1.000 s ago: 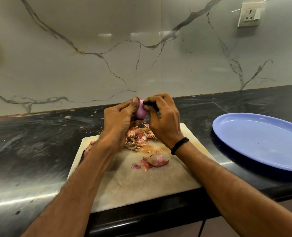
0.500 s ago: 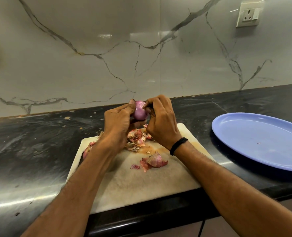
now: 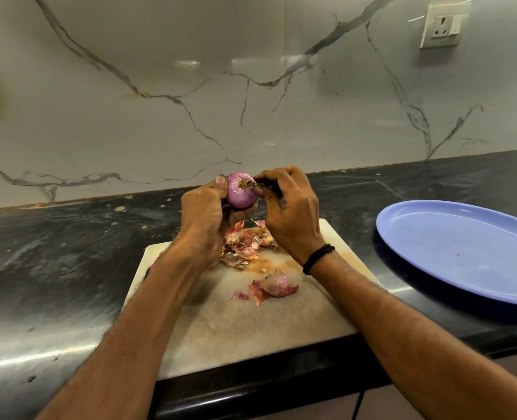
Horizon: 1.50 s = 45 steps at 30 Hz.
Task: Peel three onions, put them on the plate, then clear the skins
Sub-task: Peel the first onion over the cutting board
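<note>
The person holds a small round purple-red onion (image 3: 240,190) up over the far end of the pale, stained rectangular cutting board (image 3: 251,328), its brown root tuft turned towards us. The left hand (image 3: 204,219) cradles it, thumb on the left flank and fingers curled under. The right hand (image 3: 287,216) comes in from the right with thumb and forefinger pinched narrow at the root edge. Something dark sits inside that curl, but I cannot tell what it is.

The step looks like stripping the last skin near the root, and most of the bulb already looks smooth and glossy. To do it well, I would catch the dry edge right at the tuft and pull it down the side in one strip, turning the onion with the left hand rather than digging in. The left grip should be firm but not squeezing, since a bare onion is likely to be slippery.

A heap of papery pink and brown skins (image 3: 245,244) lies on the board directly below the hands, with a larger curled pink skin piece (image 3: 274,286) nearer us. Peeling over the board lets scraps fall there, not on the black polished counter (image 3: 54,253). The oval blue plate (image 3: 463,253) waits to the right, with no onion on it yet.
</note>
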{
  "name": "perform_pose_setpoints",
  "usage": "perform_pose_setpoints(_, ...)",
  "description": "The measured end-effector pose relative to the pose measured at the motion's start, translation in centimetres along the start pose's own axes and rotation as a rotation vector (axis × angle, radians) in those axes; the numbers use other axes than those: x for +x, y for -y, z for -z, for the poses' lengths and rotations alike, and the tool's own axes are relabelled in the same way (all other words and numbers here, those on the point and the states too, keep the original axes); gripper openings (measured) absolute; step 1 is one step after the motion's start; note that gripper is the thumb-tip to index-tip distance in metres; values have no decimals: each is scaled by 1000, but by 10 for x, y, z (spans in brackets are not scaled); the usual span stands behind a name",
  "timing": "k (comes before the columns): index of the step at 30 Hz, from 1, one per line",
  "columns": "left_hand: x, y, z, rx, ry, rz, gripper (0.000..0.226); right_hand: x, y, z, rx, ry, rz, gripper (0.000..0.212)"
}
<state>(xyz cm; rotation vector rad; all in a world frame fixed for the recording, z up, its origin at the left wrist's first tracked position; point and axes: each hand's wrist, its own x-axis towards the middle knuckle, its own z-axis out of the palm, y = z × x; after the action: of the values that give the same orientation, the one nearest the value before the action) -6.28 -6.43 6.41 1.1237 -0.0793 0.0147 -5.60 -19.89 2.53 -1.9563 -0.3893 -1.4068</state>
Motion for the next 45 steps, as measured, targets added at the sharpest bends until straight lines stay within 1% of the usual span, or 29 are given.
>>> perform_pose_setpoints(5,0,1,-1,22,-13,-21,13,0,-2,0,6,7,17,9)
perform_pose_setpoints(10,-1,3,-2,98,-5,-39,9,0,-7,1,-19,10,20,4)
perform_pose_setpoints(14,-2,6,-5,103,-12,-48,9,-1,-9,2,-62,49,55,24)
perform_pose_setpoints(15,-2,7,-5,95,-16,-43,9,-1,-9,2,-76,61,70,26)
perform_pose_setpoints(19,-2,6,-5,5,-43,-1,11,-2,-3,-2,-103,119,83,19)
perform_pose_setpoints(21,-1,4,-4,-52,-43,22,13,-1,0,-3,-68,80,16,20)
perform_pose_setpoints(24,-1,2,-3,-82,-26,32,12,1,-4,0,-57,-30,-81,14)
perform_pose_setpoints(26,-1,2,-2,-87,-9,27,14,2,-8,4,-49,-48,-104,15)
perform_pose_setpoints(31,-1,2,-2,-63,-1,24,12,3,-4,2,12,-5,-57,14)
perform_pose_setpoints(34,-2,2,-2,-46,9,14,15,1,-2,-1,33,-2,-21,11)
perform_pose_setpoints(41,-5,2,-6,-20,7,-9,16,0,-3,-1,64,-65,-59,6)
perform_pose_setpoints(45,-5,2,-6,-30,20,5,20,-1,-4,-3,34,-36,-31,5)
